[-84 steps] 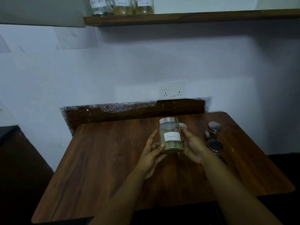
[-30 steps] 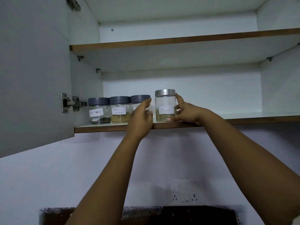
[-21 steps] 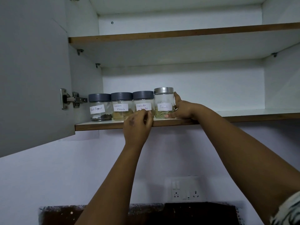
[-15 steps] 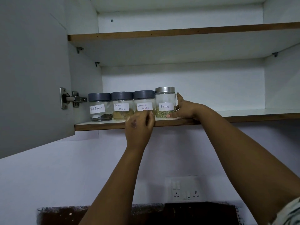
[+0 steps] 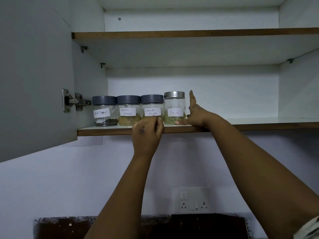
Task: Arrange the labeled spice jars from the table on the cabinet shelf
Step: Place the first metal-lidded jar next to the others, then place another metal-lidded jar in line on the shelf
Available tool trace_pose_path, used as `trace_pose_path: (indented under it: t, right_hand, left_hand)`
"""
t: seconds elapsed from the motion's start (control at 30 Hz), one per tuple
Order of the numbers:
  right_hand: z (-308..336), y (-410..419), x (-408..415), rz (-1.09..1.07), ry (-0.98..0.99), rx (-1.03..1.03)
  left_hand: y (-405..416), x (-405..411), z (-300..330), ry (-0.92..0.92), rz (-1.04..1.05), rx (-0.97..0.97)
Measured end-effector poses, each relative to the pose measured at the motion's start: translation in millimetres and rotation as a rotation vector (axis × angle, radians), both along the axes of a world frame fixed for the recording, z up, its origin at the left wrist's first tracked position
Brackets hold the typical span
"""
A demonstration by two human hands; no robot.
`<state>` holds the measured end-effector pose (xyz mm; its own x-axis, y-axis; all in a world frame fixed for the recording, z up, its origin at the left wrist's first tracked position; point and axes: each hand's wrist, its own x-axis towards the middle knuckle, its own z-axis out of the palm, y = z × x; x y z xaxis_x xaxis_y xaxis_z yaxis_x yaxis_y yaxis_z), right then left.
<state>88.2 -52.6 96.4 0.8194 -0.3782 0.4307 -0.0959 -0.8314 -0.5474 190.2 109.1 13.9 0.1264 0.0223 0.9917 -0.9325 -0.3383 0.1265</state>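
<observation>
Four labelled glass jars stand in a row at the left end of the lower cabinet shelf (image 5: 259,125): Black Pepper (image 5: 104,111), Garam Masala (image 5: 128,109), Coriander Powder (image 5: 151,104), all with grey lids, and Fennel (image 5: 174,107) with a silver lid. The Fennel jar stands upright on the shelf, close beside the Coriander jar. My right hand (image 5: 196,116) is at its right side with fingers spread and one pointing up; the thumb tip touches the jar's base. My left hand (image 5: 146,133) is in front of the shelf edge below the Coriander jar, fingers curled, holding nothing.
The cabinet door (image 5: 34,75) hangs open at the left on a metal hinge (image 5: 74,100). An upper shelf (image 5: 189,33) sits above. The lower shelf runs on to the right of the Fennel jar. A wall socket plate (image 5: 193,200) is below.
The Fennel jar was carried up from the table and set on the shelf beside the Coriander jar. My right hand has loosened from it and spread its fingers; my left hand dropped to the shelf edge.
</observation>
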Motion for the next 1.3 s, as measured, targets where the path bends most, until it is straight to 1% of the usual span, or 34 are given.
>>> trace_pose_path:
  t: [0.1, 0.23, 0.27, 0.33, 0.43, 0.5, 0.6, 0.67, 0.8, 0.9, 1.03, 1.17, 1.3]
  right_hand:
    - [-9.5, 7.3, -7.3, -0.100, -0.044, -0.088]
    - [-35.3, 13.2, -24.8, -0.337, -0.051, -0.392]
    - [-43.6, 14.7, -29.5, -0.384, -0.094, -0.455]
    - [-62.6, 16.8, -38.8, -0.434, -0.200, -0.532]
    - [-100.1, 17.4, -53.4, -0.409, -0.312, -0.636]
    - [-127.2, 20.4, -64.0, -0.354, -0.375, -0.594]
    - [-171.7, 31.0, -82.0, -0.295, -0.411, -0.404]
    - [-209.6, 33.9, -95.4, -0.290, -0.339, -0.283]
    - [-295.6, 28.1, -130.0, -0.328, -0.161, -0.134]
    - [-356.7, 26.8, -160.7, -0.357, -0.007, -0.056]
    - [-429.2, 34.6, -203.7, -0.320, 0.150, 0.020]
    - [-483.6, 51.4, -228.6, -0.307, 0.257, 0.064]
    - [-515.8, 76.1, -239.6, -0.194, 0.397, 0.094]
  left_hand:
    - [3.2, -2.0, -1.5, -0.022, -0.003, 0.046]
    - [4.7, -9.4, -4.0, -0.021, 0.005, 0.063]
    - [4.3, -11.2, -7.1, -0.020, 0.030, 0.067]
    - [2.9, -15.5, -17.7, -0.044, 0.150, 0.096]
    - [0.5, -28.1, -39.3, -0.050, 0.286, 0.173]
    - [0.2, -41.6, -55.9, 0.006, 0.283, 0.216]
    - [-2.6, -66.7, -95.5, 0.071, 0.217, 0.231]
    - [-7.1, -86.1, -133.9, 0.160, 0.171, 0.281]
    - [-13.6, -126.9, -217.9, 0.414, 0.073, 0.453]
    - [-10.6, -157.8, -280.4, 0.536, 0.049, 0.609]
    - [7.0, -197.2, -352.3, 0.731, -0.005, 0.774]
    - [33.6, -223.6, -408.5, 0.921, -0.055, 0.915]
    - [54.9, -234.5, -436.7, 1.058, -0.025, 1.039]
